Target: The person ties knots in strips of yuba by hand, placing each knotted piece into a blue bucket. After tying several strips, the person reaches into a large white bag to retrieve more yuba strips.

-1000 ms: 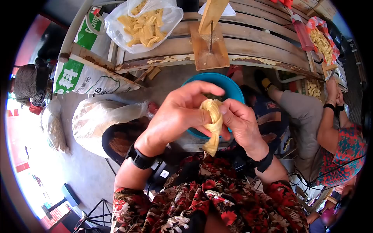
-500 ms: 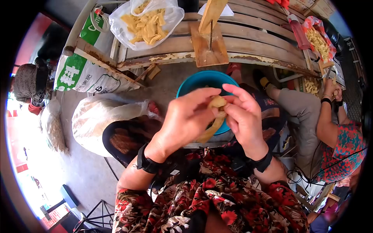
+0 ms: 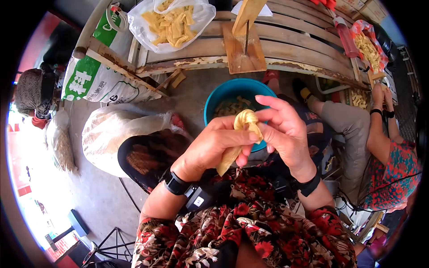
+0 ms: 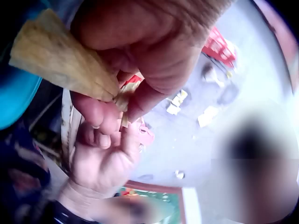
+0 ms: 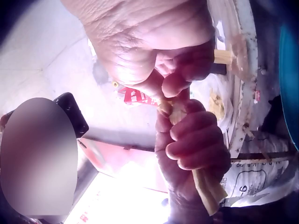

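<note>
Over the teal bucket's near side, a pale yellow flat strip [image 3: 245,118] is bent into a loop between both hands. My left hand [image 3: 210,145] pinches its lower part, and the strip's tail [image 3: 228,161] hangs below the fingers. My right hand [image 3: 286,136] pinches the loop's right side between thumb and fingers, with its other fingers raised. In the left wrist view the broad tail [image 4: 60,58] sticks out past the left fingers. The right wrist view shows the left fingers curled round the strip [image 5: 208,191]. Small yellowish pieces [image 3: 234,106] lie inside the bucket [image 3: 209,105].
A slatted bench [image 3: 192,62] stands ahead, bearing a plastic bag [image 3: 205,18] of yellow pieces and a wooden stand [image 3: 246,53] with an upright rod. White sacks [image 3: 107,134] stand at left. Another person [image 3: 389,178] works at the right beside a red bag [image 3: 371,49].
The loop turned out of clear sight half a second ago and now shows again, its tail pointing down-left. Both hands have shifted slightly lower, and more of the bucket's inside shows.
</note>
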Action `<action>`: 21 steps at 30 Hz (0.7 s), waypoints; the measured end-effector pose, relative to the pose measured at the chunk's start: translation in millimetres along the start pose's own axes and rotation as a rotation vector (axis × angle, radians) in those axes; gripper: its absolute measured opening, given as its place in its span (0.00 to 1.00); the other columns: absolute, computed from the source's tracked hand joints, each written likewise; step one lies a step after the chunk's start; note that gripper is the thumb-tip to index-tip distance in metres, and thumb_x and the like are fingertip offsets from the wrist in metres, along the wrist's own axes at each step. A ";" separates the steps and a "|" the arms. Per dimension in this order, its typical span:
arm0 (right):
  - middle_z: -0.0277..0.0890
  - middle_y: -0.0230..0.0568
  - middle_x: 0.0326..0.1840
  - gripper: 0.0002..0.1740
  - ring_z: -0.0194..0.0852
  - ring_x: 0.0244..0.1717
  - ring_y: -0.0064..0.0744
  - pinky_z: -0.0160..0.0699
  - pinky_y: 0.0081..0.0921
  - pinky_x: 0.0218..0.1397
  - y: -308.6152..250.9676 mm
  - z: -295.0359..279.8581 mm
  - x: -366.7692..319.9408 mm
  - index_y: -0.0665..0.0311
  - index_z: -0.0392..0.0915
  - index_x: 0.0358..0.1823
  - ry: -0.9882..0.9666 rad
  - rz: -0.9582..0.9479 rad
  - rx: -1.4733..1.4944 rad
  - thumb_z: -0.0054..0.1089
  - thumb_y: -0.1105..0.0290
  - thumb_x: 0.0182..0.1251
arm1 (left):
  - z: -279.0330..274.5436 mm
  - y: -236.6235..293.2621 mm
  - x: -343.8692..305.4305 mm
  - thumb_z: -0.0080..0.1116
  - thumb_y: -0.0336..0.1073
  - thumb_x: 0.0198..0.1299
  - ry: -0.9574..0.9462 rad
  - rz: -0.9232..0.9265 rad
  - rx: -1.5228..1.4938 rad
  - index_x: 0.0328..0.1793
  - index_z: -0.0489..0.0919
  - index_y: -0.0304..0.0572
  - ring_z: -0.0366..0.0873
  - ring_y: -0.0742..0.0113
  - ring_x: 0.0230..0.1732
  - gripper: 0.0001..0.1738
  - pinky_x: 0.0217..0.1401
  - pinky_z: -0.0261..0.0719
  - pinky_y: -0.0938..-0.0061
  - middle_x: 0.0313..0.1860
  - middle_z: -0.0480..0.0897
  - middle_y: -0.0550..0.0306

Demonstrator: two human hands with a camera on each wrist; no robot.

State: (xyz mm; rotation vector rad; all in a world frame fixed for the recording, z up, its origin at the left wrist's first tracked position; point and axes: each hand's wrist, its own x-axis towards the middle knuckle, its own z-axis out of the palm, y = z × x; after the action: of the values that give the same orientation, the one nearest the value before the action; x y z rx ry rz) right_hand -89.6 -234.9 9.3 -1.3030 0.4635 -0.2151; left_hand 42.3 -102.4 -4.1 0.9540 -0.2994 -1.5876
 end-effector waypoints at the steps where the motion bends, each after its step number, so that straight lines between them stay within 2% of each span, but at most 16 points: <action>1: 0.75 0.31 0.38 0.18 0.69 0.30 0.14 0.63 0.10 0.24 2.1 -3.0 -0.1 0.65 0.70 0.53 0.052 -0.033 -0.044 0.58 0.64 0.66 | 5.7 3.3 -0.3 0.58 0.35 0.59 0.082 0.022 0.125 0.44 0.76 0.32 0.77 0.71 0.25 0.13 0.26 0.74 0.79 0.27 0.78 0.57; 2: 0.73 0.28 0.35 0.15 0.68 0.29 0.13 0.64 0.11 0.26 -1.1 -15.1 -1.1 0.64 0.72 0.46 -0.060 0.038 -0.048 0.57 0.61 0.67 | 11.0 4.8 -1.1 0.59 0.35 0.59 0.165 0.046 0.249 0.44 0.76 0.33 0.76 0.73 0.25 0.12 0.26 0.73 0.80 0.27 0.78 0.59; 3: 0.72 0.27 0.30 0.16 0.65 0.27 0.12 0.64 0.13 0.26 -6.2 -12.7 -3.0 0.64 0.73 0.41 -0.081 0.118 -0.106 0.56 0.57 0.67 | 14.1 4.0 -2.0 0.60 0.35 0.59 0.249 0.069 0.371 0.44 0.76 0.35 0.76 0.75 0.25 0.12 0.25 0.72 0.82 0.28 0.78 0.60; 5: 0.70 0.27 0.23 0.19 0.63 0.24 0.12 0.63 0.15 0.24 1.5 -2.2 -0.4 0.65 0.74 0.34 -0.063 0.127 -0.410 0.55 0.54 0.68 | 14.0 0.5 -1.5 0.60 0.35 0.60 0.240 0.116 0.520 0.46 0.76 0.37 0.74 0.79 0.26 0.12 0.27 0.72 0.83 0.30 0.77 0.64; 6: 0.68 0.27 0.18 0.20 0.63 0.21 0.13 0.63 0.18 0.22 -2.4 -0.3 -0.6 0.67 0.73 0.29 -0.052 0.188 -0.358 0.54 0.55 0.69 | 15.6 4.1 -2.4 0.60 0.35 0.60 0.220 0.121 0.580 0.46 0.76 0.36 0.74 0.79 0.28 0.12 0.28 0.73 0.83 0.31 0.78 0.64; 7: 0.68 0.28 0.17 0.19 0.63 0.20 0.14 0.63 0.19 0.21 -4.2 -2.2 -1.3 0.67 0.73 0.29 -0.053 0.149 -0.353 0.54 0.56 0.69 | 15.4 6.3 -2.9 0.59 0.34 0.60 0.201 0.130 0.638 0.46 0.76 0.36 0.75 0.79 0.29 0.12 0.30 0.74 0.83 0.32 0.78 0.63; 8: 0.68 0.28 0.17 0.18 0.63 0.20 0.14 0.63 0.19 0.20 -5.1 -3.6 -2.2 0.67 0.72 0.29 -0.057 0.112 -0.345 0.54 0.58 0.69 | 11.1 5.5 -5.8 0.62 0.37 0.59 0.062 0.240 0.464 0.48 0.76 0.33 0.72 0.81 0.36 0.16 0.37 0.73 0.82 0.34 0.79 0.62; 11: 0.69 0.31 0.16 0.15 0.66 0.18 0.16 0.63 0.20 0.19 -4.6 -3.4 -9.7 0.69 0.72 0.28 -0.060 -0.046 -0.412 0.53 0.64 0.69 | 14.9 2.6 -10.4 0.63 0.38 0.59 0.126 0.254 0.335 0.52 0.77 0.33 0.73 0.79 0.42 0.19 0.44 0.73 0.81 0.39 0.80 0.60; 12: 0.69 0.32 0.16 0.15 0.66 0.17 0.16 0.63 0.20 0.19 -6.1 -4.6 -16.6 0.69 0.72 0.27 -0.069 -0.121 -0.430 0.53 0.65 0.69 | 8.1 4.8 -8.4 0.63 0.39 0.59 0.170 0.240 0.368 0.55 0.77 0.33 0.74 0.78 0.43 0.21 0.46 0.74 0.81 0.43 0.81 0.59; 13: 0.69 0.32 0.16 0.15 0.67 0.17 0.16 0.63 0.20 0.19 -8.4 -5.7 -23.8 0.69 0.71 0.27 -0.078 -0.197 -0.445 0.52 0.65 0.70 | 0.7 11.3 -15.3 0.62 0.39 0.60 0.190 0.176 0.324 0.53 0.78 0.33 0.75 0.77 0.44 0.19 0.48 0.73 0.80 0.43 0.81 0.59; 14: 0.72 0.32 0.18 0.15 0.69 0.17 0.17 0.65 0.20 0.19 -13.5 -6.7 -29.8 0.69 0.72 0.28 -0.079 -0.183 -0.364 0.49 0.66 0.71 | -6.8 18.2 -21.9 0.61 0.38 0.61 0.212 0.113 0.280 0.51 0.79 0.33 0.76 0.76 0.45 0.17 0.50 0.73 0.80 0.43 0.82 0.59; 16: 0.73 0.33 0.20 0.15 0.70 0.18 0.18 0.68 0.19 0.21 -16.5 -11.8 -29.8 0.69 0.74 0.31 -0.074 0.013 -0.209 0.48 0.65 0.72 | -19.4 11.2 -21.4 0.60 0.37 0.61 0.077 0.155 0.251 0.45 0.81 0.33 0.75 0.76 0.45 0.13 0.51 0.71 0.81 0.41 0.82 0.60; 17: 0.74 0.33 0.22 0.15 0.70 0.19 0.18 0.69 0.18 0.22 -18.4 -16.0 -28.1 0.69 0.74 0.33 -0.087 0.113 -0.136 0.48 0.65 0.73 | -17.3 5.9 -20.1 0.61 0.40 0.59 0.197 0.215 0.318 0.44 0.81 0.33 0.74 0.78 0.24 0.15 0.26 0.68 0.85 0.27 0.80 0.60; 18: 0.77 0.37 0.29 0.18 0.74 0.23 0.22 0.75 0.18 0.31 -6.6 -22.5 -21.4 0.70 0.75 0.38 -0.141 0.053 -0.088 0.45 0.60 0.74 | -18.0 9.1 -20.6 0.61 0.38 0.60 0.223 0.208 0.365 0.43 0.81 0.32 0.74 0.77 0.25 0.14 0.27 0.69 0.85 0.27 0.80 0.60; 19: 0.79 0.42 0.35 0.26 0.77 0.32 0.25 0.76 0.20 0.42 -5.0 -27.3 -14.3 0.73 0.76 0.42 -0.158 0.004 -0.134 0.43 0.53 0.74 | -19.0 13.3 -22.3 0.61 0.36 0.60 0.248 0.193 0.415 0.43 0.81 0.32 0.75 0.77 0.26 0.12 0.27 0.70 0.84 0.27 0.80 0.60; 21: 0.80 0.43 0.39 0.31 0.78 0.41 0.28 0.74 0.23 0.48 -0.9 -40.1 -1.8 0.73 0.77 0.46 -0.060 0.036 -0.242 0.40 0.47 0.73 | -16.7 15.0 -21.7 0.62 0.33 0.58 0.220 0.248 0.479 0.43 0.81 0.32 0.76 0.76 0.27 0.11 0.27 0.70 0.83 0.27 0.80 0.61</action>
State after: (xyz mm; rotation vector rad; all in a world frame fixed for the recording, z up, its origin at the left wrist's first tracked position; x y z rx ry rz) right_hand -109.0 -269.4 2.9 -1.5321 0.4719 -0.0917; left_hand 64.0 -81.4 4.2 1.3882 -0.6348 -1.1904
